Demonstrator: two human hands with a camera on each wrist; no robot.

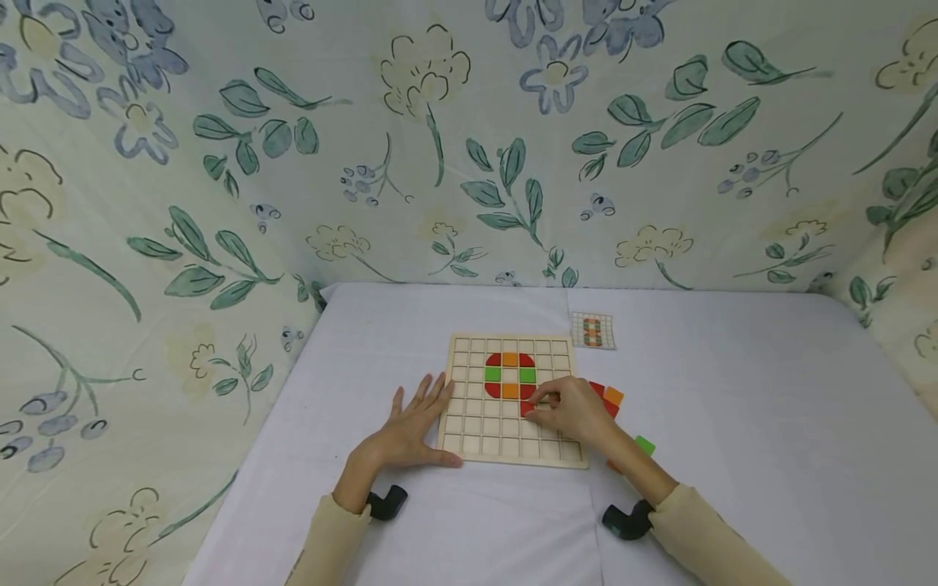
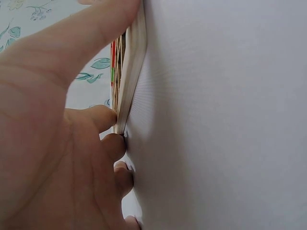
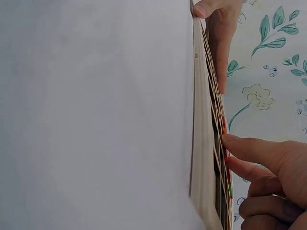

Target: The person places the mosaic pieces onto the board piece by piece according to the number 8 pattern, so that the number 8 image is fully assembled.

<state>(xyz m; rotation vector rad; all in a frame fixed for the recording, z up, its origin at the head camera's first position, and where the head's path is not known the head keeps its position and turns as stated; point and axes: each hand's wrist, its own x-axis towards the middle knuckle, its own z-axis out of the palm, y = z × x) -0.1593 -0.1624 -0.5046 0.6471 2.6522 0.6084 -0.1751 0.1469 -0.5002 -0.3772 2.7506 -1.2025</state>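
Wooden grid board (image 1: 506, 439) lay flat on the white worktop (image 1: 733, 456), near the front edge, between both hands. Left hand (image 1: 412, 427) rested flat and open against the board's left edge, fingers straight, thumb along the front left corner; the left wrist view showed fingertips (image 2: 106, 116) touching the board's edge (image 2: 130, 72). Right hand (image 1: 573, 411) sat over the board's right part, fingers curled, pinching a red tile (image 1: 527, 408) at a cell just below the coloured pattern. Pattern of red, orange and green tiles (image 1: 510, 375) filled cells in the upper middle of the board. Loose red and orange tiles (image 1: 611, 398) lay just right of the board behind the right hand; a green tile (image 1: 645, 445) lay beside the right wrist. Small pattern card (image 1: 593, 330) lay beyond the board's far right corner. Floral cloth (image 1: 469, 138) hung behind.
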